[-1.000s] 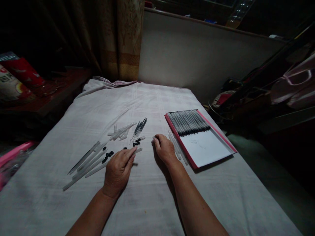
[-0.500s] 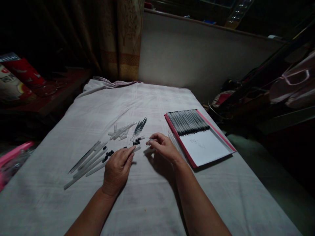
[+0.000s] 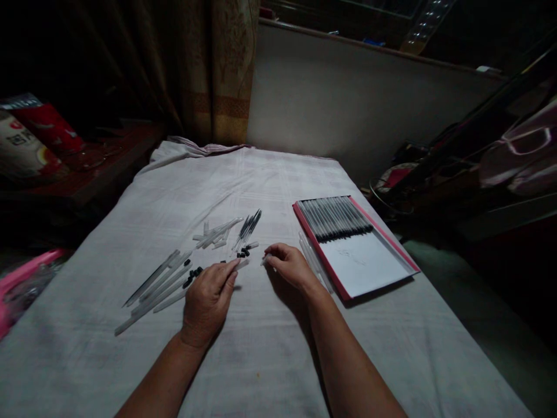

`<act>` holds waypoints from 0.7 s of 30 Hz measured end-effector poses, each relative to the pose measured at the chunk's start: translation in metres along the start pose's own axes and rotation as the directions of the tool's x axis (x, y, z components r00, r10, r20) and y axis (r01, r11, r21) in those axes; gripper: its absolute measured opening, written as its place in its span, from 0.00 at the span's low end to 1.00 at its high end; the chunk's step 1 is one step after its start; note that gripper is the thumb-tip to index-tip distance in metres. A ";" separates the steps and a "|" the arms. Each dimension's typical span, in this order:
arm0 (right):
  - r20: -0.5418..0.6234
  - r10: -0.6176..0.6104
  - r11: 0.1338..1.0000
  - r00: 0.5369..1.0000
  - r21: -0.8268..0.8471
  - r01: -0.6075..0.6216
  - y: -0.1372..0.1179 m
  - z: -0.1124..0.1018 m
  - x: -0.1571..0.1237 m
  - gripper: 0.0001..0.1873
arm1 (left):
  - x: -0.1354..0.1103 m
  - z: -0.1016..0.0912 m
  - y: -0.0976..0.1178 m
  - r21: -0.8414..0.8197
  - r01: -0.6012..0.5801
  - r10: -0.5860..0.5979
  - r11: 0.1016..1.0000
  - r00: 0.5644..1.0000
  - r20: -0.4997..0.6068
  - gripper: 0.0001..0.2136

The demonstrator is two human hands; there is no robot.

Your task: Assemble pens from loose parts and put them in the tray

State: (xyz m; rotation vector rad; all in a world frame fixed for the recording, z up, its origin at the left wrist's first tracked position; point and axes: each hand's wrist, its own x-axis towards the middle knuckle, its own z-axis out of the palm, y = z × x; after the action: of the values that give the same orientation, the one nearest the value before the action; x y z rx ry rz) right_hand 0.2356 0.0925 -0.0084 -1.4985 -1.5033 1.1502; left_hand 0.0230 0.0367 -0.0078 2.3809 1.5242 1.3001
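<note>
- Hands working pen parts on a cloth-covered counter (image 3: 270, 360): left hand (image 3: 208, 302) is pinching a clear barrel (image 3: 242, 265); right hand (image 3: 290, 267) is pinching a small clear piece (image 3: 266, 259).
- Red tray (image 3: 394, 244) is holding one row of finished pens (image 3: 335, 217), too many to count; no writing readable.

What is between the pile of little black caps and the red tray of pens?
In the head view, the right hand lies between the black caps and the red tray, with a few clear tubes beside the tray's near edge.
</note>
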 end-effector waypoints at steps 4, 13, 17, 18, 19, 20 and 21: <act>-0.069 -0.039 0.961 0.997 -0.275 0.019 -0.004 -0.005 0.000 0.12 | 0.001 0.000 0.000 0.017 -0.004 0.004 1.000 1.000 -0.009 0.12; 0.027 -0.115 0.787 0.993 -0.607 0.108 -0.042 -0.001 0.014 0.11 | 0.000 -0.001 -0.001 0.037 0.035 -0.034 0.999 0.999 -0.020 0.10; 0.136 -0.092 0.721 0.986 -0.675 0.161 -0.047 0.013 0.010 0.12 | 0.000 -0.002 -0.003 0.047 0.057 -0.055 0.997 0.998 -0.039 0.10; 0.145 -0.094 0.697 0.985 -0.697 0.169 -0.048 0.017 0.009 0.13 | 0.000 -0.002 -0.003 0.049 0.060 -0.058 0.997 0.997 -0.041 0.10; 0.151 -0.101 0.670 0.983 -0.720 0.179 -0.047 0.020 0.007 0.13 | 0.000 -0.001 -0.004 0.050 0.062 -0.060 0.997 0.997 -0.041 0.10; 0.157 -0.111 0.642 0.981 -0.742 0.192 -0.047 0.024 0.007 0.13 | 0.000 -0.001 -0.004 0.050 0.061 -0.060 0.997 0.997 -0.038 0.10; 0.164 -0.123 0.616 0.979 -0.760 0.205 -0.047 0.027 0.006 0.12 | 0.000 0.000 -0.004 0.049 0.061 -0.060 0.997 0.998 -0.034 0.10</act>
State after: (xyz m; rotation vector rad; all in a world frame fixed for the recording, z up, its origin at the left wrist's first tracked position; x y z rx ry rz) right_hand 0.1931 0.0992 0.0249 -1.7869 -2.3376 0.4348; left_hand 0.0197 0.0390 -0.0094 2.3334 1.6429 1.3104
